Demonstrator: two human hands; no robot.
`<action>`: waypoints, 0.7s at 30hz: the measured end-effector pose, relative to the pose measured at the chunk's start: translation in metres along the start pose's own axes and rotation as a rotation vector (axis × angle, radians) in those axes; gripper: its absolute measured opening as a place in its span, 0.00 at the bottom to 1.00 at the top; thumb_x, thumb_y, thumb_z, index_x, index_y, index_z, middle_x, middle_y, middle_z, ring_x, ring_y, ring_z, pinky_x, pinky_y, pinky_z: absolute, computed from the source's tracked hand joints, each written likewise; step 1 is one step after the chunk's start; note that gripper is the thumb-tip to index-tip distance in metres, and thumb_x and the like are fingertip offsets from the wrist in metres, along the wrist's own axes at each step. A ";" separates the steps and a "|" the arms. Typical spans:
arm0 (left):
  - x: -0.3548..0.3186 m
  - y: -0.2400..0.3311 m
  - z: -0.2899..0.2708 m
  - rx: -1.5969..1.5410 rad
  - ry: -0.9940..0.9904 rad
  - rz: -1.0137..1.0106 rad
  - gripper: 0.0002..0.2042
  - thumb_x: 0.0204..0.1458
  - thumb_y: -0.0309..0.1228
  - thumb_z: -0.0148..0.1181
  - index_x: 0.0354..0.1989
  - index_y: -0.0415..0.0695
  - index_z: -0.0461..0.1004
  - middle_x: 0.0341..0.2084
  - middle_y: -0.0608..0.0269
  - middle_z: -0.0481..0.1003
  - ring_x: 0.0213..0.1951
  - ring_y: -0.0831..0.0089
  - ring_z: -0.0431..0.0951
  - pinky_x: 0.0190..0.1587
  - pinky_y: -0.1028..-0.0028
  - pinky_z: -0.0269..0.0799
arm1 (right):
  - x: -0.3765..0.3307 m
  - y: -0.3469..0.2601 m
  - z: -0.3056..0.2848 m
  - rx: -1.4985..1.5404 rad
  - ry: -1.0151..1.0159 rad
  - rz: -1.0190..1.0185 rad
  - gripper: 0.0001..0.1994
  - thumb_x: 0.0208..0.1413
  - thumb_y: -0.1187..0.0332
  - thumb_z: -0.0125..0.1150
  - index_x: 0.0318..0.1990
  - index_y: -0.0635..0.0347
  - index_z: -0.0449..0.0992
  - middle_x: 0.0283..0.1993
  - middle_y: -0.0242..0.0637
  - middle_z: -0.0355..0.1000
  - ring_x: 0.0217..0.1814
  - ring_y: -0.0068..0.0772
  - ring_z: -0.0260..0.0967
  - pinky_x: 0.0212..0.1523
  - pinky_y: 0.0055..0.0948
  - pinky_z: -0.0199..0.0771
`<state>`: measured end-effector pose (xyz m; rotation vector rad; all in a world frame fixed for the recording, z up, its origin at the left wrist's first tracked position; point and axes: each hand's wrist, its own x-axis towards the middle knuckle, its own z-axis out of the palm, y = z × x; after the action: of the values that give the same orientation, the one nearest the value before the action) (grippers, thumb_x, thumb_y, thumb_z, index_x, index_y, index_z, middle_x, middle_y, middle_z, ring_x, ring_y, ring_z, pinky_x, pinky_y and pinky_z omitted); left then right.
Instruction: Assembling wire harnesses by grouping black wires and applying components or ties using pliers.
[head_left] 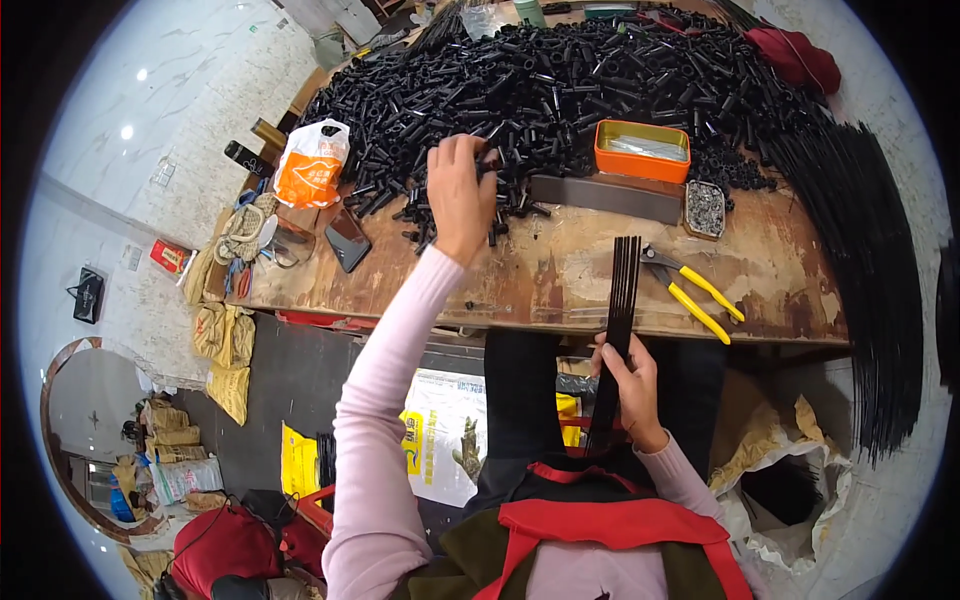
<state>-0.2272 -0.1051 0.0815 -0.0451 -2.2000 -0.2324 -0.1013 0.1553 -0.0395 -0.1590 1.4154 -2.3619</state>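
Observation:
A large heap of short black tubular pieces (560, 80) covers the far part of the wooden table. My left hand (460, 195) reaches over the heap's near edge with its fingers curled. Something dark shows by its thumb and forefinger, but the fingertips are mostly hidden. In front of my lap, my right hand (632, 385) is closed around a bundle of thin black rods (622, 290), fanned slightly and held nearly upright. Pliers with yellow handles (695, 290) lie on the table just beyond that hand, to the right of the rods.
An orange tin (642, 150) stands behind a grey bar-shaped block (606, 197), with a small container of metal bits (705, 210) beside it. A phone (347, 240) and an orange-white bag (312, 165) are at left. Long black rods (875, 290) hang over the table's right edge.

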 end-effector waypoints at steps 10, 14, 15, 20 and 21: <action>-0.055 0.152 -0.058 -1.604 -1.076 -0.338 0.09 0.54 0.27 0.64 0.40 0.38 0.73 0.30 0.63 0.79 0.37 0.79 0.77 0.40 0.78 0.72 | -0.018 0.023 -0.018 -0.024 -0.113 0.187 0.24 0.71 0.56 0.33 0.52 0.68 0.71 0.41 0.43 0.74 0.41 0.32 0.72 0.49 0.30 0.75; -0.040 0.179 -0.175 -1.334 -0.756 0.271 0.12 0.49 0.21 0.64 0.42 0.38 0.73 0.35 0.61 0.78 0.38 0.74 0.80 0.41 0.73 0.75 | -0.070 -0.003 0.013 0.056 -0.049 0.216 0.10 0.63 0.68 0.53 0.45 0.67 0.74 0.37 0.41 0.74 0.39 0.28 0.73 0.42 0.26 0.76; -0.042 0.168 -0.172 -1.474 -0.627 0.107 0.08 0.53 0.22 0.61 0.41 0.37 0.73 0.34 0.59 0.78 0.36 0.75 0.80 0.38 0.74 0.75 | -0.081 -0.013 0.021 -0.016 -0.057 0.335 0.08 0.59 0.71 0.60 0.42 0.66 0.76 0.32 0.39 0.74 0.35 0.27 0.74 0.36 0.24 0.76; -0.113 0.075 -0.112 -1.194 -0.247 -0.890 0.06 0.60 0.27 0.52 0.33 0.38 0.73 0.24 0.64 0.76 0.24 0.81 0.74 0.29 0.81 0.70 | -0.100 -0.005 0.028 -0.017 -0.014 0.163 0.08 0.60 0.72 0.60 0.43 0.68 0.74 0.28 0.36 0.73 0.29 0.24 0.71 0.33 0.22 0.72; -0.145 0.076 -0.104 -1.228 -0.226 -1.050 0.06 0.61 0.28 0.52 0.33 0.39 0.71 0.25 0.63 0.75 0.23 0.78 0.74 0.28 0.79 0.71 | -0.101 -0.004 0.030 -0.033 -0.013 0.139 0.09 0.60 0.72 0.60 0.43 0.69 0.74 0.29 0.36 0.73 0.29 0.24 0.71 0.34 0.22 0.73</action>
<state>-0.0485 -0.0424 0.0373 0.4251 -1.7440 -2.1669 -0.0012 0.1703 -0.0117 -0.0815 1.4125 -2.2224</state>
